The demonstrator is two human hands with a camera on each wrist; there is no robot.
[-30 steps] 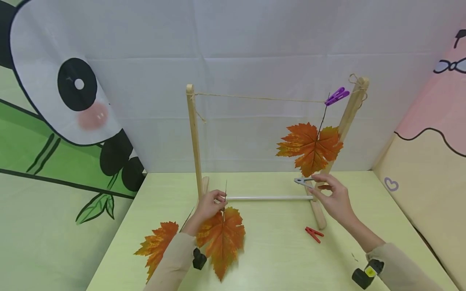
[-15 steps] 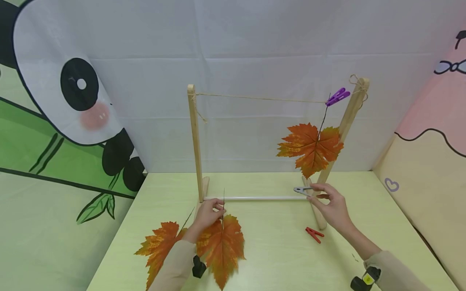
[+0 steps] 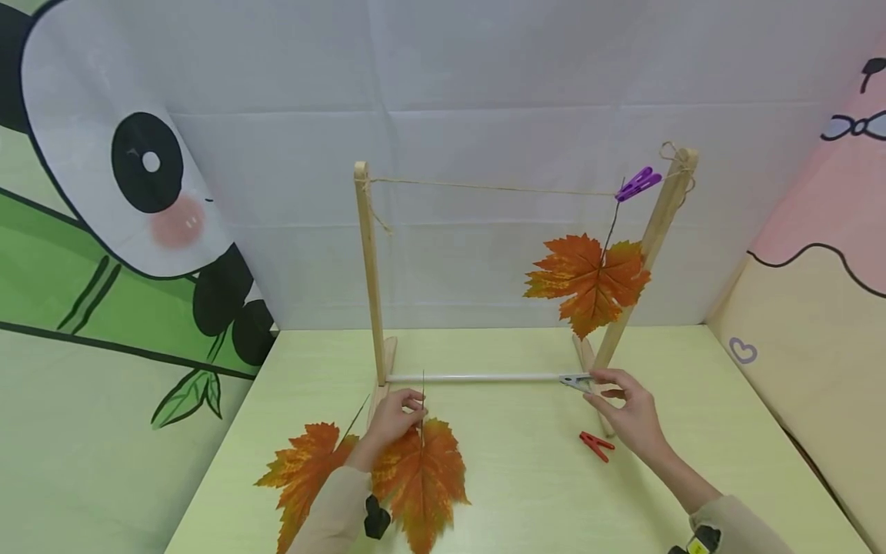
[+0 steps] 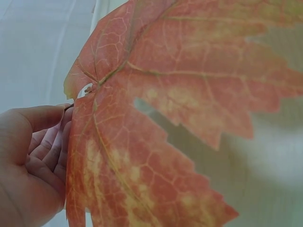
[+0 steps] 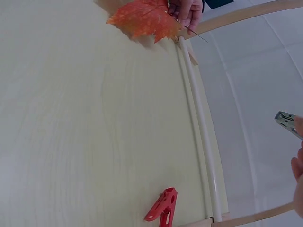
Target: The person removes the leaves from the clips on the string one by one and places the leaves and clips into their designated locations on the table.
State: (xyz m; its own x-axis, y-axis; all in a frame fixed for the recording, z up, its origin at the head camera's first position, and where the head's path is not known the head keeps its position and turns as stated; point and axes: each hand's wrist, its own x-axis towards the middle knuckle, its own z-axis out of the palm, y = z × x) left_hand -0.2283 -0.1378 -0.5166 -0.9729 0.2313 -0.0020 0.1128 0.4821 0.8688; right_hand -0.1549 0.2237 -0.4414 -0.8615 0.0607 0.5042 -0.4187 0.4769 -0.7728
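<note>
In the head view my left hand point(image 3: 396, 419) pinches the thin dark stem of an orange maple leaf point(image 3: 431, 485), which hangs below the fingers over the table. The left wrist view shows that leaf point(image 4: 142, 109) up close, covering part of the fingertips. Between thumb and fingers, my right hand point(image 3: 628, 408) holds a grey clothespin point(image 3: 574, 382) by its handle end, in front of the right end of the white rod. The clothespin point(image 5: 287, 121) also shows at the right edge of the right wrist view.
A string point(image 3: 491, 186) spans two wooden posts; a purple clothespin point(image 3: 638, 184) holds another maple leaf point(image 3: 588, 281) on it. A white rod point(image 3: 484, 378) joins the posts low down. A red clothespin point(image 3: 597, 445) and a third leaf point(image 3: 304, 473) lie on the table.
Both hands have moved down a little, the left with its leaf and the right with the grey clothespin. The hanging leaf and the red clothespin have stayed put.
</note>
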